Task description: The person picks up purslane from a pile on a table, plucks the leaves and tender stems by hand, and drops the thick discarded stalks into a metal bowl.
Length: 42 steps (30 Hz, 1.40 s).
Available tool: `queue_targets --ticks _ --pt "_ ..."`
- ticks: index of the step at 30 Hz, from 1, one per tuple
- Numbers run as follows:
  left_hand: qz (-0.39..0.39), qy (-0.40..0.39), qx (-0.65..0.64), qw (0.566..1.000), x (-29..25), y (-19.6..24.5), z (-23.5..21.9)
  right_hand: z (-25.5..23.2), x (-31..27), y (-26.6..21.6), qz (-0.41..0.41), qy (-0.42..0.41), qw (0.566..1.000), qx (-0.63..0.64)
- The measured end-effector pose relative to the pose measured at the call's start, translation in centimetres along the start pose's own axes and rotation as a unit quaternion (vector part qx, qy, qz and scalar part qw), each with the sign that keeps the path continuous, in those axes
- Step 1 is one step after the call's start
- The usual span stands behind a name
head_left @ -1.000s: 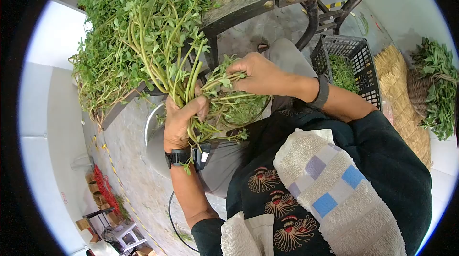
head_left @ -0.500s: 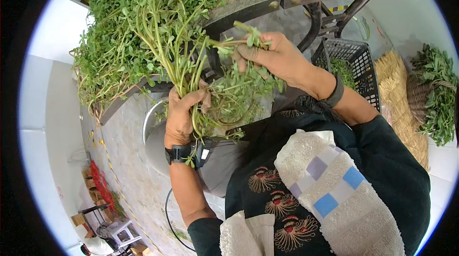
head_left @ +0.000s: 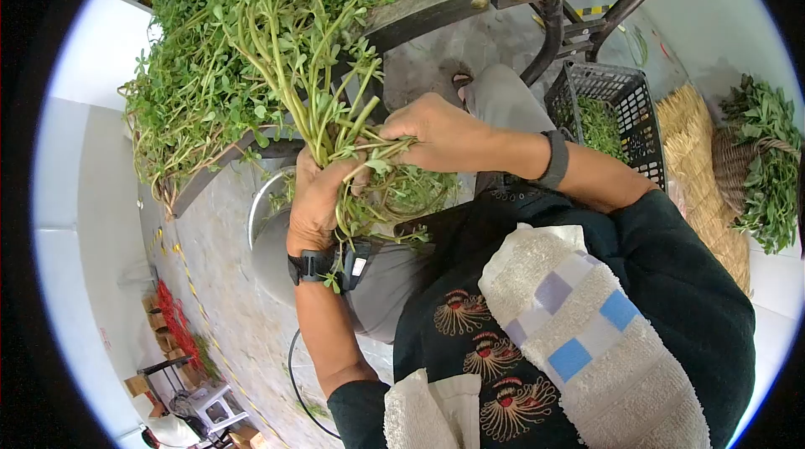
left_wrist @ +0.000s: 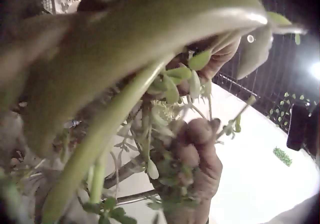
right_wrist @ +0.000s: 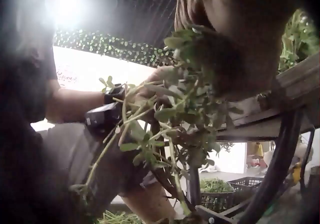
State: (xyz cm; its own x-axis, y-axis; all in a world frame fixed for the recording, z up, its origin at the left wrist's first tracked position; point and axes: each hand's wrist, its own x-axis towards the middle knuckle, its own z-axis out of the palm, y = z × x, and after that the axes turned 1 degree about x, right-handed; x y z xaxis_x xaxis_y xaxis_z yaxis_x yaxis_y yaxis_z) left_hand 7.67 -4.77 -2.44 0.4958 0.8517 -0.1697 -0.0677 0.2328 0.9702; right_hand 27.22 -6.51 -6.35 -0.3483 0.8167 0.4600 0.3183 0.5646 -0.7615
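In the head view, a bunch of leafy green purslane stems (head_left: 285, 88) stands up out of my left hand (head_left: 314, 202), whose fingers and thumb wrap its lower end. Close beside that grip, my right hand (head_left: 432, 134) pinches the stems of a purslane sprig (head_left: 381, 155) at the bunch's right side. Loose leafy stems hang below both hands. The right wrist view has the right hand (right_wrist: 230, 28) large at the top, partly dark, with leaves in front of the left hand (right_wrist: 152, 88). Thick stems (left_wrist: 100, 124) cross close to the left wrist camera.
A large heap of purslane (head_left: 193, 88) covers the left of the wooden table (head_left: 436, 5). At right stand a black plastic crate (head_left: 646, 122) with greens inside, a straw mat (head_left: 700, 189) and a wicker basket (head_left: 731, 164) of leafy stems. A metal-rimmed basin (head_left: 262, 206) is below the left hand.
My right hand rose to the right, away from the bunch, with a sprig, then came back down beside the left hand. The left hand keeps its grip, nearly still.
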Motion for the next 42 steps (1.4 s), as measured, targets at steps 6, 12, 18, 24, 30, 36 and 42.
queue_targets --ticks 6,12,18,24,30,36,42 --pt "0.018 0.014 -0.034 0.999 0.4 -0.2 -0.8 -6.3 -1.8 -2.0 0.229 -0.059 0.912 0.336" --pt "0.031 0.022 0.007 0.999 0.6 -0.1 0.2 -7.7 -2.2 -0.3 0.181 -0.122 0.878 0.425" --pt "0.016 -0.002 0.001 1.0 0.7 0.0 0.7 -5.5 -1.5 1.0 0.16 -0.218 0.802 0.532" --pt "0.022 -0.031 0.011 0.999 0.7 0.3 1.4 -3.1 -0.9 -0.3 0.203 -0.235 0.826 0.47" --pt "0.045 -0.023 0.061 0.997 0.8 0.0 1.6 -2.1 -1.0 0.1 0.223 -0.26 0.816 0.467" --pt "0.065 0.013 0.113 0.991 1.3 -0.7 1.1 -1.6 -0.9 -0.4 0.254 -0.255 0.848 0.389" --pt "0.067 0.058 0.102 0.991 1.4 -1.1 1.6 -1.4 -1.4 -1.9 0.128 -0.192 0.943 0.24"
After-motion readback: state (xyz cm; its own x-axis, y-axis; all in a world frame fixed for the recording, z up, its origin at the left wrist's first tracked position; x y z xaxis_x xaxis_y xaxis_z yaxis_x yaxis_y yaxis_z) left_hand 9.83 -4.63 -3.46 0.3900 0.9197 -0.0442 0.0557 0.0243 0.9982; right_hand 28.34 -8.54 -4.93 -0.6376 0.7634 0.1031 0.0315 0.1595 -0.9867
